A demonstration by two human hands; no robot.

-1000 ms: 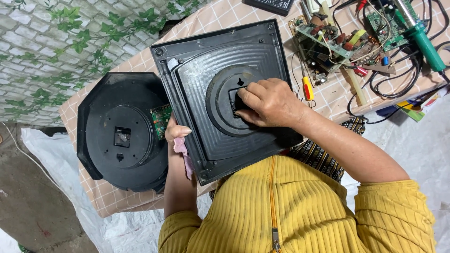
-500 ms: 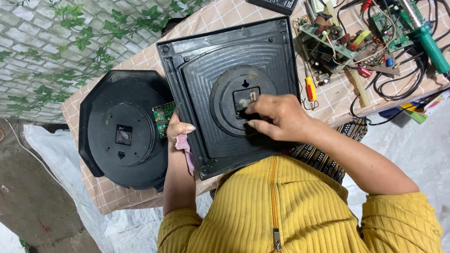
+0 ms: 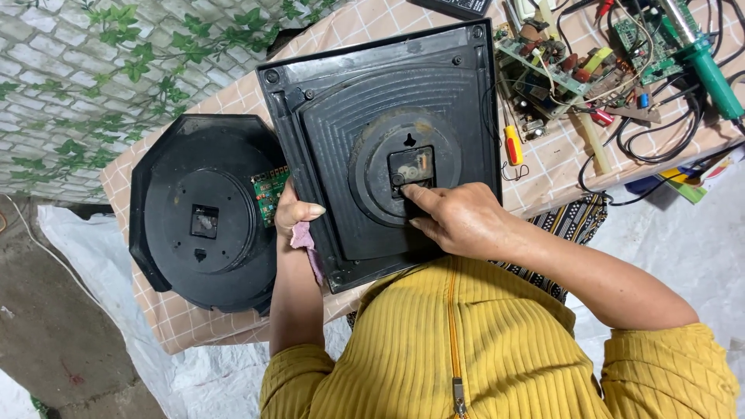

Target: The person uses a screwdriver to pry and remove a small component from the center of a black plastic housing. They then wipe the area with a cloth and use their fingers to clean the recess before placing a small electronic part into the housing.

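A square black clock back (image 3: 372, 147) stands tilted on the checked counter (image 3: 543, 174), its left edge clasped in the grip of the left hand (image 3: 295, 217), which also pinches a pink cloth (image 3: 304, 240). The right hand (image 3: 458, 221), fingers curled, presses a fingertip to the centre movement (image 3: 410, 171). An octagonal clock back (image 3: 198, 225) lies alongside; circuit boards (image 3: 543, 58) sit beyond.
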